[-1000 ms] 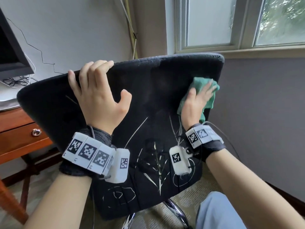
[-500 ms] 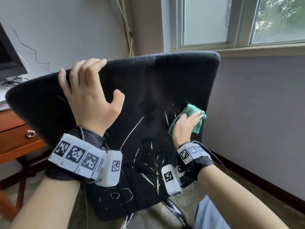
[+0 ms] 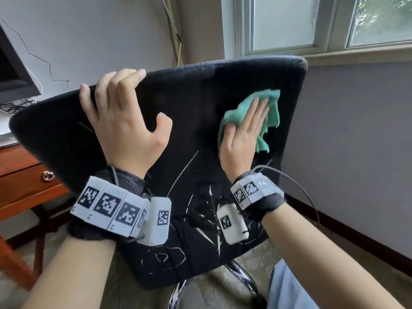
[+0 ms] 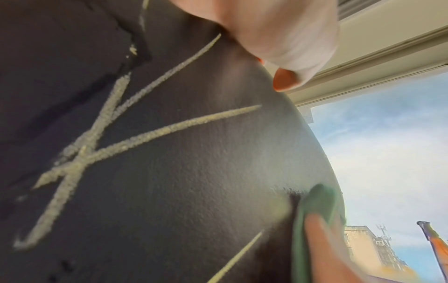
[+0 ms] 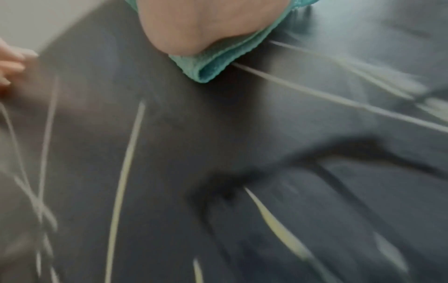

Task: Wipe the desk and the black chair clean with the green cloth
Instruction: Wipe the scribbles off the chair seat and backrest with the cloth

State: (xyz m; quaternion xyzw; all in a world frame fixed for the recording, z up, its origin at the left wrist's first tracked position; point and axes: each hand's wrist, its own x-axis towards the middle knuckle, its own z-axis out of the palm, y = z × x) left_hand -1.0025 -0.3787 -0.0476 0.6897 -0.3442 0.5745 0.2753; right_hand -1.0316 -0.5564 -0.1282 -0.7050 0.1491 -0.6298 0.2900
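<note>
the green cloth [image 3: 265,112] is bunched flat against the upper right part of the black chair [image 3: 196,103] back, pinned there by the right hand [image 3: 242,134], whose fingers lie straight across the cloth and press it to the surface rather than curling round it; the right wrist view shows a folded edge of cloth poking out under the heel of the palm. the left hand [image 3: 124,121] has its fingers hooked over the top edge of the chair back with the thumb spread on the near face, gripping it, i'd say to steady it against the rubbing. the chair back is tipped toward the person, and pale scratch-like marks [image 3: 214,221] crowd its lower half, with one long streak running up between the two hands; whether these are dirt that wipes off or damage i can't tell. by my reckoning the chair is only partly done: the cloth is working the upper area, and the marked lower part looks untouched. off to the left, the wooden desk [image 3: 24,175] with its drawer knob [image 3: 48,175] is only partly in view, so i can't judge whether it has been wiped.
</note>
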